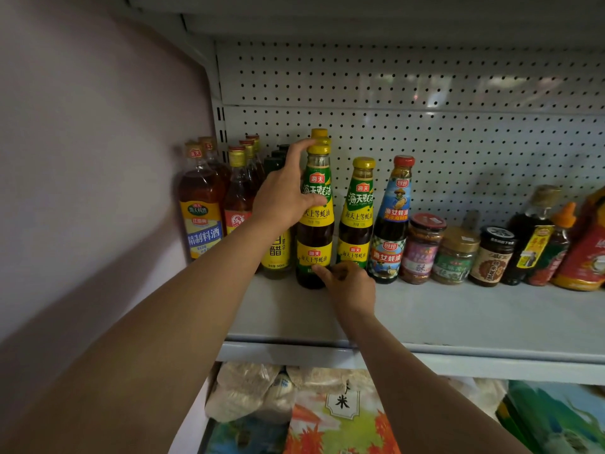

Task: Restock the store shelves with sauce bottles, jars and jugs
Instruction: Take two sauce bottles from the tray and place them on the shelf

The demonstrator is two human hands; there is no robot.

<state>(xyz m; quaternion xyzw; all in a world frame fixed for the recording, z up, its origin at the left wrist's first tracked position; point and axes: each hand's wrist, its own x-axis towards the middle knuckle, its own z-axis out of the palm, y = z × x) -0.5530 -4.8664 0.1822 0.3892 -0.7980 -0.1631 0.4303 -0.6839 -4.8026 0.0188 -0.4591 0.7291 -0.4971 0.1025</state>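
1. oyster sauce bottle [315,221] with a yellow cap stands upright on the white shelf [458,316], near the front of the row.
2. left hand [284,198] wraps around its upper part, thumb on the front label and one finger up by the cap.
3. right hand [348,283] is low at the bottle's base; one finger touches the bottom label and the others are curled. i cannot tell if it really holds the bottle.
4. second oyster sauce bottle [357,214] with the same yellow and green label stands just beside it on the right.
5. blue-label oyster sauce bottle [391,221] with a red cap comes next.
6. three small jars [455,253] sit in a row after that, then dark and orange bottles [556,244] at the far right.
7. cooking wine bottles [203,204] stand at the left end by the wall, and a vinegar bottle [276,253] is partly hidden behind the left arm.
8. pegboard [425,93] with little holes makes the back.
9. bags of rice [340,411] lie on the shelf below.
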